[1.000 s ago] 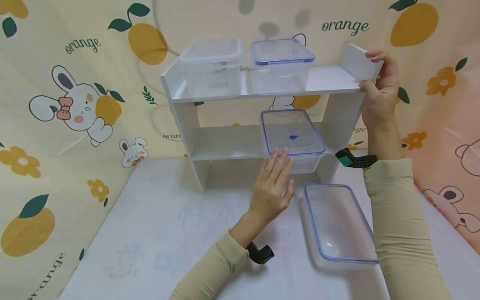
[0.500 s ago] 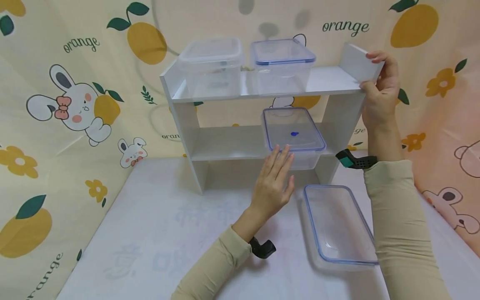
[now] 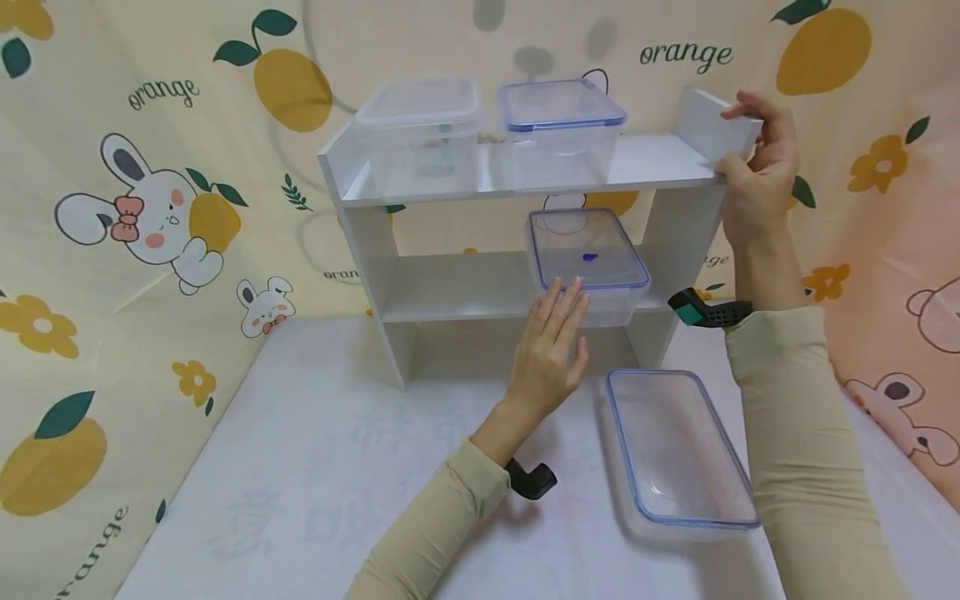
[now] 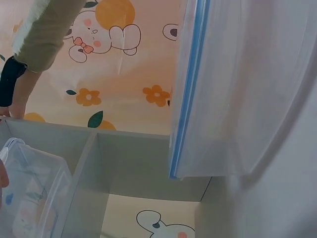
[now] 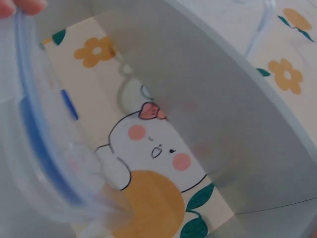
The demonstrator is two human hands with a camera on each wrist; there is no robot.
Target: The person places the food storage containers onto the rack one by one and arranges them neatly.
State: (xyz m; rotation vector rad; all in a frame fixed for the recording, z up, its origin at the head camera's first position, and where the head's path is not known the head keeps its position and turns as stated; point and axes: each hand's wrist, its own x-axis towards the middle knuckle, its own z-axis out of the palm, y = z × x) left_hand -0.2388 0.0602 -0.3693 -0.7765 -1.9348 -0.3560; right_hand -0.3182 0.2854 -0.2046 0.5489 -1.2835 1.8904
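Observation:
My left hand has its fingers straight, their tips against the front of a clear plastic food container with a blue-edged lid. This container sits on the right part of the middle tier of a white shelf, its front sticking out past the shelf edge. With thumb and fingers my right hand grips the shelf's upper right side panel. The left wrist view catches the same container at its left edge. In the right wrist view the container looks blurred, with fingertips at its rim.
Two lidded containers stand on the top tier, a frosted-lid one at left and a blue-edged one beside it. Another blue-rimmed container lies on the white table in front of the shelf, next to my right sleeve.
The container on the middle tier has slid back, deeper into the shelf, with my left hand following behind it. My right hand keeps its hold on the side panel.

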